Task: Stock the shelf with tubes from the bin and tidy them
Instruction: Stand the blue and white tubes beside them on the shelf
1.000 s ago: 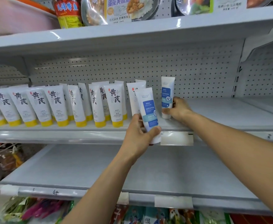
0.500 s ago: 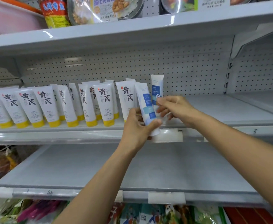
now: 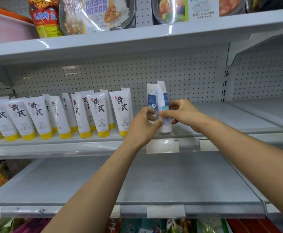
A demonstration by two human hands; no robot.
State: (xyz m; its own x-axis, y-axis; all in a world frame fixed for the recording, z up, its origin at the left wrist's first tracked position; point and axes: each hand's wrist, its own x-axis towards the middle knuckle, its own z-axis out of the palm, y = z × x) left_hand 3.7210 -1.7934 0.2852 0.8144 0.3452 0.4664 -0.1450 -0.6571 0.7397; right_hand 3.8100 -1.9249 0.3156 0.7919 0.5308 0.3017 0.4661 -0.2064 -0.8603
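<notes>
two hands squaring up a blue tube on the middle shelf

the left hand (image 3: 142, 126) and right hand (image 3: 182, 113) both have their grip pinched on the front blue tube (image 3: 163, 108), standing cap-down beside a second blue tube (image 3: 151, 100), likely to face it forward. yellow-capped tubes (image 3: 102, 113) crowd the left; the shelf (image 3: 229, 115) lies bare to the right, lip close in front.

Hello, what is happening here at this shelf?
A person is stocking a shelf with tubes. Both hands are on a blue-labelled tube standing cap down near the front edge: left hand, right hand. Another blue tube stands just behind it. To the left stands a row of yellow-capped tubes.
</notes>
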